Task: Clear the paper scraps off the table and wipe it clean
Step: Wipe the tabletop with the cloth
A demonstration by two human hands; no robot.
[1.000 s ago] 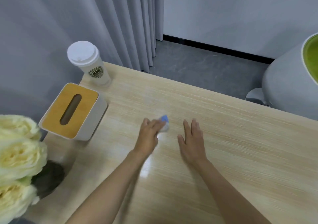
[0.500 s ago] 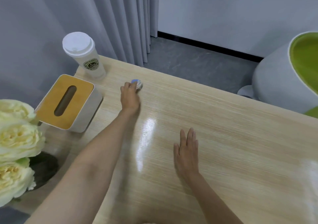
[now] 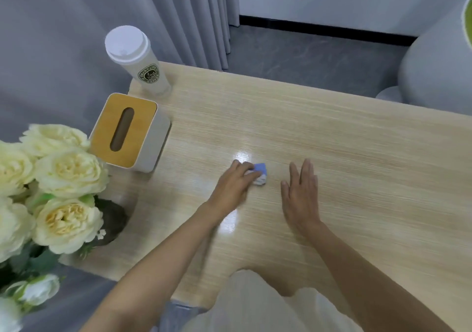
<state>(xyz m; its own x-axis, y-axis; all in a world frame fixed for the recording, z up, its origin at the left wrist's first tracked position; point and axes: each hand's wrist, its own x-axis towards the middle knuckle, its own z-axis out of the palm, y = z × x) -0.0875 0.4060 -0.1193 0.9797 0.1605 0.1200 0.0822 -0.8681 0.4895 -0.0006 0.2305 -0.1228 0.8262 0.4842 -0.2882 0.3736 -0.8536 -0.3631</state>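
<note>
Now, in the head view, the left hand (image 3: 233,186) holds a small blue and white wad (image 3: 260,176) under its curled fingers, pressed on the table (image 3: 357,153) at the near middle. The right hand (image 3: 301,199) lies flat and released, just right of it. So the wad sits between both hands, and most bare table lies to the right.

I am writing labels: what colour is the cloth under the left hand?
The cloth is blue and white, under the left hand; the head view shows it.
</note>
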